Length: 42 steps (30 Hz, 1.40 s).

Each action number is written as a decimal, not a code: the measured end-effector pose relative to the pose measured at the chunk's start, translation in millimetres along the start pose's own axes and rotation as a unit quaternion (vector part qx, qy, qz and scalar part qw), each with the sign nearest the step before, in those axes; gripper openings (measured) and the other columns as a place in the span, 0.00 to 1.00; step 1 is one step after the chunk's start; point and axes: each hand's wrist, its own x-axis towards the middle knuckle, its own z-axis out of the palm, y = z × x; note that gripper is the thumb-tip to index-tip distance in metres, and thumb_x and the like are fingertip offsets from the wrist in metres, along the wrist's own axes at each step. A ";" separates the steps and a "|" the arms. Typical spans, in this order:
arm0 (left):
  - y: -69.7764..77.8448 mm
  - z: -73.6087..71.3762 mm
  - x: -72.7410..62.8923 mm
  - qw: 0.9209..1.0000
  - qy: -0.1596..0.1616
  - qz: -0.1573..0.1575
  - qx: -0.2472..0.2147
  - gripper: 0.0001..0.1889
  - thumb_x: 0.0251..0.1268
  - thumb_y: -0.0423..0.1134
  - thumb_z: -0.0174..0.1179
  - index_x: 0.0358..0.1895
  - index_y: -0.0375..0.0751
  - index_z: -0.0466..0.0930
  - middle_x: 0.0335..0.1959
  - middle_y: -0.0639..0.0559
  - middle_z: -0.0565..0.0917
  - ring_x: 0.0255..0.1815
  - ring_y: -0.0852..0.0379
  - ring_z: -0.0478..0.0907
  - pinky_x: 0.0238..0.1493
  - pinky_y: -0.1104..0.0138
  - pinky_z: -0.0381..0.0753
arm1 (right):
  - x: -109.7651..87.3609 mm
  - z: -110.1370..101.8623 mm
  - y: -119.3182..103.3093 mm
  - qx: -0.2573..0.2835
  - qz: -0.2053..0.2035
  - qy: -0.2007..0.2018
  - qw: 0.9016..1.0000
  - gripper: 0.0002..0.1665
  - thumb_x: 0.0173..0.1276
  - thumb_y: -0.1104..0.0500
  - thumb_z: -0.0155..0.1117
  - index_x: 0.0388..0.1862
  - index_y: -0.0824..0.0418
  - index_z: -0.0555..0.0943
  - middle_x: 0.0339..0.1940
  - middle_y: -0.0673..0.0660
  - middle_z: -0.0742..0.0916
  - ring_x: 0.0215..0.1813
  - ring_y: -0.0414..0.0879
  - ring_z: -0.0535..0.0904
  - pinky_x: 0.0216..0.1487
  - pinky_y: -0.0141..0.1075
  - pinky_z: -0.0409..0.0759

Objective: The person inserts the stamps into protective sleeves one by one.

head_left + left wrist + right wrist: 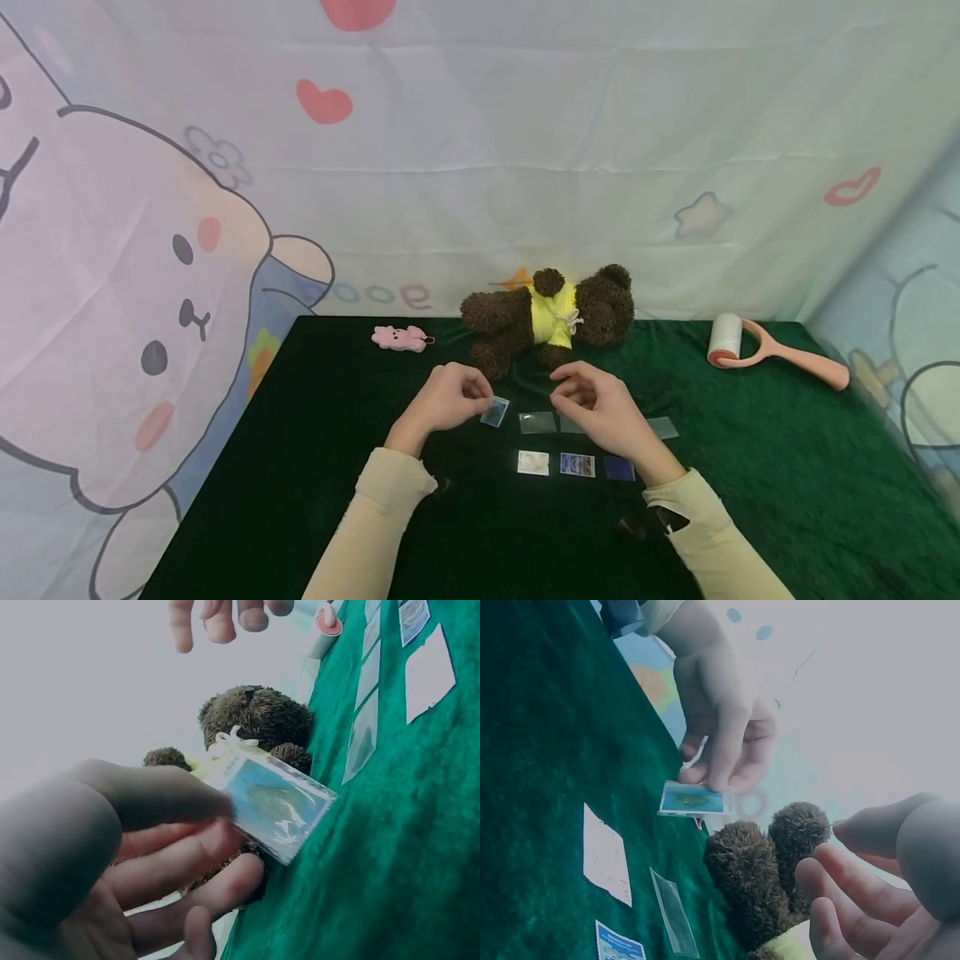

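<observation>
Between thumb and fingers my left hand (pixel 450 398) pinches a blue stamp in a clear sleeve (pixel 277 806), held above the green cloth. My right hand (pixel 600 410) hovers to the right of it with fingers loosely bent and nothing between them. Beneath and beside the right hand lie flat clear sleeves (pixel 537 422) in a row, partly hidden by it. Nearer the body is a row of stamps: a pale one (pixel 533 462), a blue picture one (pixel 577 465) and a dark blue one (pixel 618 468), the last partly covered by the right forearm.
A brown teddy bear (pixel 513 312) in a yellow top lies on its side behind the hands. To its left is a small pink plush charm (pixel 401 337). A lint roller (pixel 776 350) with a peach handle lies at the back right of the green cloth (pixel 315 500).
</observation>
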 end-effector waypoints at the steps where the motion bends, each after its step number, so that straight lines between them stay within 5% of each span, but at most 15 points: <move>1: -0.9 -0.3 0.2 1.000 0.000 -0.011 -0.005 0.02 0.71 0.36 0.69 0.37 0.43 0.89 0.35 0.54 0.88 0.35 0.57 0.84 0.43 0.58 0.85 | 0.0 0.0 0.0 -0.002 0.000 -0.002 1.000 0.14 0.77 0.58 0.67 0.59 0.55 0.82 0.41 0.50 0.90 0.40 0.45 0.88 0.41 0.38 0.84; 10: -6.8 3.3 0.7 0.993 0.012 -0.118 -0.005 0.05 0.68 0.36 0.72 0.32 0.43 0.88 0.29 0.52 0.88 0.29 0.54 0.84 0.39 0.58 0.84 | 0.2 4.4 -2.0 -0.014 0.016 -0.030 0.999 0.14 0.76 0.60 0.68 0.58 0.57 0.82 0.43 0.51 0.90 0.42 0.42 0.87 0.44 0.39 0.84; 21: -1.5 9.7 -1.5 0.978 0.006 -0.199 0.056 0.10 0.64 0.38 0.76 0.27 0.44 0.85 0.30 0.50 0.86 0.27 0.55 0.83 0.37 0.58 0.82 | -4.1 17.2 2.4 -0.029 0.039 -0.070 0.996 0.14 0.74 0.62 0.69 0.57 0.63 0.83 0.42 0.52 0.89 0.41 0.42 0.86 0.44 0.42 0.83; 36: 0.4 25.0 3.3 0.981 0.006 -0.191 0.021 0.10 0.64 0.34 0.75 0.28 0.41 0.83 0.27 0.48 0.84 0.23 0.57 0.85 0.44 0.56 0.87 | -11.0 28.7 -0.2 -0.033 0.065 -0.095 0.993 0.16 0.71 0.62 0.72 0.55 0.63 0.83 0.44 0.54 0.89 0.41 0.42 0.85 0.44 0.42 0.83; 42: 4.7 29.6 4.1 0.983 0.015 -0.180 0.028 0.11 0.64 0.35 0.76 0.27 0.41 0.82 0.27 0.48 0.83 0.22 0.57 0.85 0.38 0.60 0.87 | -15.0 39.9 0.3 -0.033 0.092 -0.091 0.991 0.15 0.67 0.66 0.74 0.52 0.63 0.84 0.44 0.55 0.88 0.41 0.44 0.85 0.43 0.41 0.85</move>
